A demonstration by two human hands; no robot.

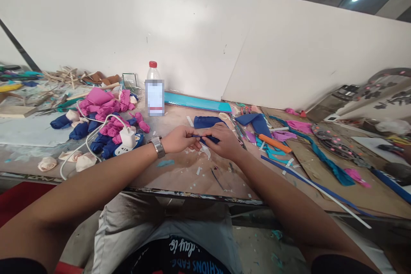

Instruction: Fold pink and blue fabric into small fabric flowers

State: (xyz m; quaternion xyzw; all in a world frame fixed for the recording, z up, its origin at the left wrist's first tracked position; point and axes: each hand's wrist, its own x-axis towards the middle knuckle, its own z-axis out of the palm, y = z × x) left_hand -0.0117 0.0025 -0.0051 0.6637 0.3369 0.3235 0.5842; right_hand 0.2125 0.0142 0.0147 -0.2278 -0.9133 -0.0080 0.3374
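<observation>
Close together over the table, my left hand (pixel 180 139) and my right hand (pixel 224 140) both pinch a small dark blue piece of fabric (pixel 213 139). Most of it is hidden by the fingers. A scrap of white material (pixel 205 151) shows just below the fingertips. Behind my hands lies a larger blue cloth (pixel 210 122), and another folded blue cloth (pixel 255 123) is to the right. An orange-handled tool (pixel 275 143) rests beyond my right wrist.
Left of my hands lie pink fabric flowers (pixel 112 107), blue ones (pixel 78 129) and a white plug with cable (pixel 128 137). A red-capped bottle (pixel 153 70) and a phone (pixel 154 96) stand behind. Fabric strips (pixel 317 154) and cardboard (pixel 308 167) are at right.
</observation>
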